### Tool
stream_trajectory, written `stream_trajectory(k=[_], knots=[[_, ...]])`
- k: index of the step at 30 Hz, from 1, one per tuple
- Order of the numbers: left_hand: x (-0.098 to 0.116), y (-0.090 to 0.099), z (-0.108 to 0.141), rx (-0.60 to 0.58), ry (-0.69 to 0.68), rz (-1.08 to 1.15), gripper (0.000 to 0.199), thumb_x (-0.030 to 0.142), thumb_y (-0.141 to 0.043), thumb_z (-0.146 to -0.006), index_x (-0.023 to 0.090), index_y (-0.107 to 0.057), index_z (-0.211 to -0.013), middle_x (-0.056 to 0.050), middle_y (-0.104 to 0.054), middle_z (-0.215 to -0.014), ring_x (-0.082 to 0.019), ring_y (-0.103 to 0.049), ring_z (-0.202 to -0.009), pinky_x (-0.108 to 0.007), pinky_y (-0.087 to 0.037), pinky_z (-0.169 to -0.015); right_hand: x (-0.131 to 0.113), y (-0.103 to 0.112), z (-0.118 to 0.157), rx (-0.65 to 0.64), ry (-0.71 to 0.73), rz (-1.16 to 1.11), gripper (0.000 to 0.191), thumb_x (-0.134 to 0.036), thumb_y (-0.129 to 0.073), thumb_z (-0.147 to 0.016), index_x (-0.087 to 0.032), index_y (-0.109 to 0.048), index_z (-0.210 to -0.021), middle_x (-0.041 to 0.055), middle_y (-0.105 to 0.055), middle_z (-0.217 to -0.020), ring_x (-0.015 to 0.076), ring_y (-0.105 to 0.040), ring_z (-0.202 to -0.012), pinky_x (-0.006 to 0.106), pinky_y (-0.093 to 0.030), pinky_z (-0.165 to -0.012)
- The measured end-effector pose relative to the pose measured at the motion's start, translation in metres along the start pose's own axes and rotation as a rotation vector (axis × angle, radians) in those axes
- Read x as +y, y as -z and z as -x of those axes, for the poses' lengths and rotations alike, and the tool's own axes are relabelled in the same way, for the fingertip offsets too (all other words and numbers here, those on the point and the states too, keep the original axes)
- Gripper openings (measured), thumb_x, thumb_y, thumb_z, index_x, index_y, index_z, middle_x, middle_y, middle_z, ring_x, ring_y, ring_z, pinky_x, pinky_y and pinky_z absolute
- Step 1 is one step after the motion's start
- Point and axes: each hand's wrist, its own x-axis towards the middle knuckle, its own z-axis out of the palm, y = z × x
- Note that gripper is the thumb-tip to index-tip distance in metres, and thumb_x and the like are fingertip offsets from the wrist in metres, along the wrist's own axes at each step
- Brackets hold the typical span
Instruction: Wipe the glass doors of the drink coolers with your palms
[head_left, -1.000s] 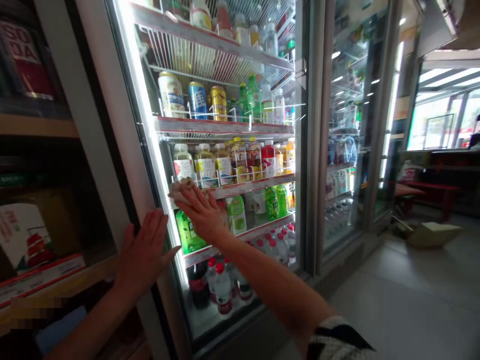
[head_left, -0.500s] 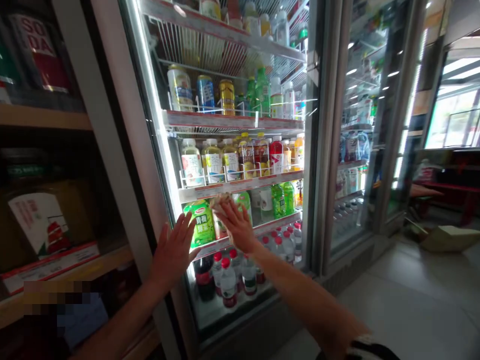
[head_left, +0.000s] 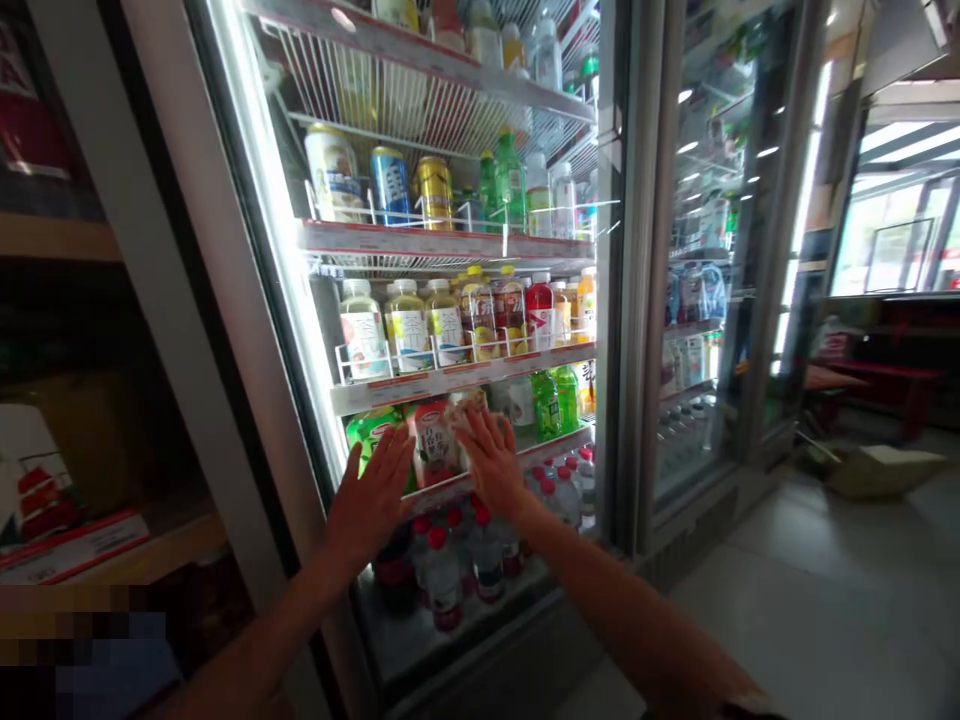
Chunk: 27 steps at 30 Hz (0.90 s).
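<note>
My right hand [head_left: 491, 465] presses a crumpled, light-coloured cloth [head_left: 466, 406] against the glass door [head_left: 409, 640] of a lit drinks fridge. Most of the cloth is hidden under the fingers. My left hand [head_left: 369, 492] is raised at the left side of the same door, fingers stretched out and nothing in it; whether it touches the glass I cannot tell. Behind the glass, between the hands, shows a red pouch-shaped drink pack [head_left: 433, 445]. A green pack [head_left: 367, 430] sits partly behind my left fingers.
Fridge shelves hold bottles and cans, such as a blue can [head_left: 390, 185]. Red-capped bottles [head_left: 444, 580] stand at the bottom. A wooden shelf [head_left: 60, 238] with goods is on the left, a second fridge [head_left: 694, 330] on the right. An open cardboard box [head_left: 885, 470] lies on the floor.
The right hand and cloth have slid a little right across the glass, uncovering the red pack. My left hand has also shifted right, and the view has turned slightly right.
</note>
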Motion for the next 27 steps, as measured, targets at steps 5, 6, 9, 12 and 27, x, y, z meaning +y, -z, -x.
stream_trajectory(k=[5,6,9,12,27], knots=[[0.006,-0.005,-0.015,0.011,0.019,-0.005,0.075,0.04,-0.047,-0.087,0.009,-0.012,-0.146,-0.016,-0.036,-0.145,-0.022,-0.013,-0.142,-0.047,-0.007,-0.116,-0.001,-0.002,0.009,0.072,0.009,0.016,0.052,-0.012,-0.049,-0.083,-0.021,-0.047,-0.135,0.0078,-0.039,-0.147,0.0239,-0.014,-0.143,0.047,-0.018,-0.114],[0.007,-0.006,-0.014,0.009,0.015,-0.004,0.075,0.04,-0.047,-0.087,0.009,-0.013,-0.146,-0.016,-0.036,-0.145,-0.023,-0.013,-0.142,-0.047,-0.007,-0.116,-0.001,-0.004,0.023,0.052,0.04,0.014,0.052,-0.011,-0.049,-0.082,-0.021,-0.048,-0.133,0.0073,-0.04,-0.146,0.024,-0.015,-0.143,0.047,-0.017,-0.115],[0.007,-0.006,-0.016,-0.001,-0.011,0.005,0.075,0.042,-0.047,-0.086,0.01,-0.013,-0.146,-0.016,-0.036,-0.145,-0.023,-0.014,-0.142,-0.047,-0.007,-0.116,0.005,-0.003,0.043,-0.007,0.1,0.009,0.054,-0.012,-0.051,-0.081,-0.024,-0.048,-0.134,0.0047,-0.04,-0.147,0.0223,-0.015,-0.143,0.047,-0.011,-0.116],[0.007,-0.004,-0.031,0.005,0.003,0.02,0.073,0.043,-0.045,-0.088,0.011,-0.014,-0.146,-0.016,-0.034,-0.146,-0.023,-0.017,-0.141,-0.047,-0.008,-0.116,0.02,0.004,0.006,-0.029,0.028,0.01,0.055,-0.013,-0.049,-0.082,-0.025,-0.045,-0.137,0.0054,-0.036,-0.149,0.0224,-0.015,-0.143,0.048,-0.009,-0.116],[0.01,-0.016,-0.054,-0.008,0.048,0.041,0.076,0.043,-0.048,-0.086,0.011,-0.014,-0.146,-0.017,-0.029,-0.148,-0.024,-0.014,-0.142,-0.047,-0.005,-0.116,0.096,0.005,0.069,-0.046,-0.178,0.09,0.054,-0.009,-0.041,-0.086,-0.021,-0.042,-0.138,0.0109,-0.038,-0.147,0.023,-0.023,-0.141,0.05,-0.025,-0.111]])
